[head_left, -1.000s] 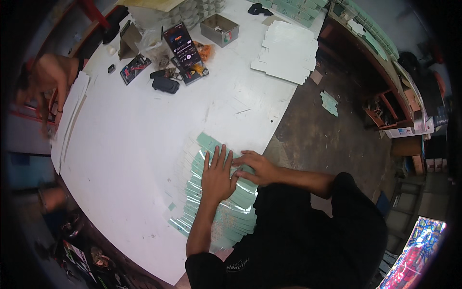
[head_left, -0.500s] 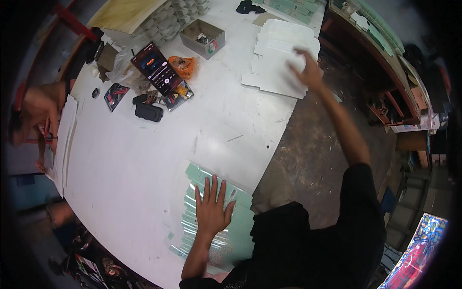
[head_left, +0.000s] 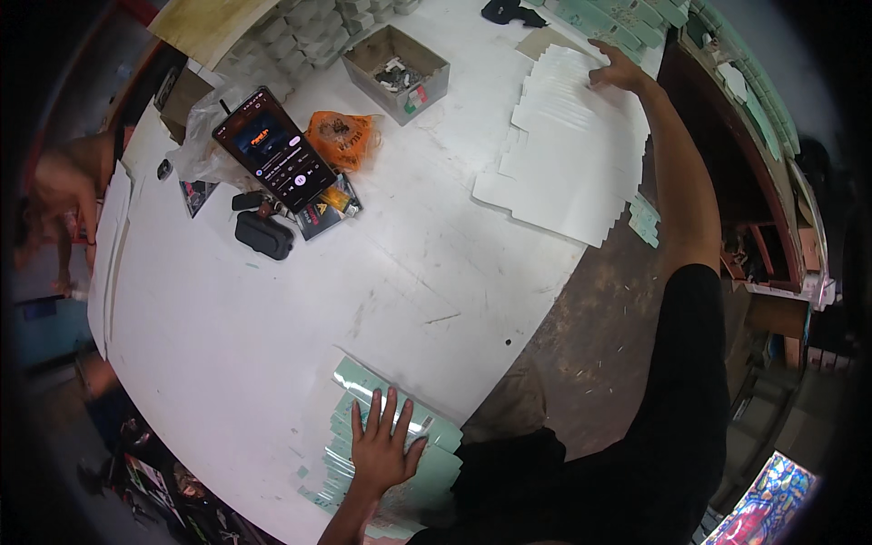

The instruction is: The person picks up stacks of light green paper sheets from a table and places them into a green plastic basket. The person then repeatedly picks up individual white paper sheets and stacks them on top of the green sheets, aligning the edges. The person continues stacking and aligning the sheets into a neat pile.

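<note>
My left hand [head_left: 381,445] lies flat, fingers spread, on a fanned stack of pale green flat cartons [head_left: 363,409] at the near edge of the white table [head_left: 236,345]. My right arm stretches far out to the upper right. There my right hand [head_left: 616,71] rests with its fingers on the top sheet of a fanned pile of white flat carton blanks [head_left: 563,154]. Whether it pinches a sheet is too small to tell.
A phone [head_left: 272,148] with a lit screen leans by an orange bag [head_left: 343,138], a black case [head_left: 263,234] and an open cardboard box [head_left: 398,71] of small parts. Green cartons [head_left: 627,14] line the far edge. Another person's arm [head_left: 64,182] is at left. Brown floor [head_left: 599,345] lies to the right.
My right hand left the green stack and reached out to the far white pile, now resting on its top sheet. My left hand stayed pressed on the green cartons.
</note>
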Motion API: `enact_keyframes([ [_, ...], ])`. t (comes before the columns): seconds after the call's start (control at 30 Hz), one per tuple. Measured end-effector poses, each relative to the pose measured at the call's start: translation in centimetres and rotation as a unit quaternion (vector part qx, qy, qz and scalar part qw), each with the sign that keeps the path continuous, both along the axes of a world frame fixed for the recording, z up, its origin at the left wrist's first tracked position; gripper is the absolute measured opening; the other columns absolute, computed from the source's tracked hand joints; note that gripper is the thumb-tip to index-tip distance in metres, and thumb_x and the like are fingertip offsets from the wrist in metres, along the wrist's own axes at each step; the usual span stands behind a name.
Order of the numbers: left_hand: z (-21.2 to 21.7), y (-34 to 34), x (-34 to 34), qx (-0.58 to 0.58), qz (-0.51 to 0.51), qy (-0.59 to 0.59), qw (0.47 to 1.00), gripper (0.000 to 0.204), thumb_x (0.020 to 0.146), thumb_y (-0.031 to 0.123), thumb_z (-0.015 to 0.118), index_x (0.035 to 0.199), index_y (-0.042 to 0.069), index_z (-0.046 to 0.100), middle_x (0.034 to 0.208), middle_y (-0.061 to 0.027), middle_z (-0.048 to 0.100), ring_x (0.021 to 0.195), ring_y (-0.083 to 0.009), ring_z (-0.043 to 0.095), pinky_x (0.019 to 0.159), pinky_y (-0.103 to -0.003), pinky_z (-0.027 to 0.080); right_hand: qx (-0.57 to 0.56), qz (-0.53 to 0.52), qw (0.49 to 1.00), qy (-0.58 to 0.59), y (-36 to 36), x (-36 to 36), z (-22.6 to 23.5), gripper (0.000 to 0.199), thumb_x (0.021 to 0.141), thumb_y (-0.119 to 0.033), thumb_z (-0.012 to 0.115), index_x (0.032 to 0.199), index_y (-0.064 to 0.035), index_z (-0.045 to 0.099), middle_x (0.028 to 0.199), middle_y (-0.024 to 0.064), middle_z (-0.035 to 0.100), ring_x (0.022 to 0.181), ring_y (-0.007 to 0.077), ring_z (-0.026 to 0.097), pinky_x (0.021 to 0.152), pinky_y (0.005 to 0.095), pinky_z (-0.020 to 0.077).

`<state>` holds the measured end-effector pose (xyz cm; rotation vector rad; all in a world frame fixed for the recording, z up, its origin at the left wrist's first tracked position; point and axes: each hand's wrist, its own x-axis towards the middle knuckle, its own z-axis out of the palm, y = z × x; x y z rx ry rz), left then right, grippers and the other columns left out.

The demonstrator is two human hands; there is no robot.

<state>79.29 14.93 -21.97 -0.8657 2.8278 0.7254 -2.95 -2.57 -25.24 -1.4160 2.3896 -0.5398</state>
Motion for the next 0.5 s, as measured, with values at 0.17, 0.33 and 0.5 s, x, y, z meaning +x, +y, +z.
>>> enact_keyframes([
  [0.17, 0.5, 0.4, -0.1, 0.006, 0.023, -0.01, 1.0, 0.066, 0.097, 0.042, 0.066, 0.15, 0.005, 0.055, 0.164, -0.0248, 0.04, 0.155, -0.0465, 0.03, 0.122, -0.072, 0.016, 0.03, 0.042, 0.999, 0.01, -1.5, 1.6, -0.1, 0.109, 0.063, -0.038, 0.088, 0.158, -0.0076, 0.046, 0.141, 0.0292, 0.062, 0.138, 0.0433, 0.054, 0.113, 0.0468, 0.046],
  [0.33, 0.4, 0.4, -0.3, -0.005, 0.025, -0.003, 1.0, 0.064, 0.098, 0.041, 0.066, 0.151, 0.006, 0.055, 0.164, -0.0241, 0.041, 0.156, -0.045, 0.03, 0.123, -0.071, 0.016, 0.065, 0.013, 0.998, -0.011, -0.1, 2.2, 1.1, 0.101, 0.071, -0.03, 0.087, 0.159, -0.0085, 0.042, 0.146, 0.0284, 0.057, 0.141, 0.0455, 0.05, 0.115, 0.05, 0.0448],
  [0.5, 0.6, 0.2, -0.5, 0.004, 0.024, 0.003, 1.0, 0.066, 0.099, 0.042, 0.065, 0.152, 0.004, 0.054, 0.165, -0.024, 0.04, 0.157, -0.0447, 0.029, 0.123, -0.071, 0.014, 0.062, -0.038, 0.997, -0.016, 3.1, 4.2, 0.4, 0.11, 0.063, -0.045, 0.087, 0.158, -0.0081, 0.045, 0.139, 0.029, 0.063, 0.128, 0.0424, 0.062, 0.107, 0.045, 0.0512],
])
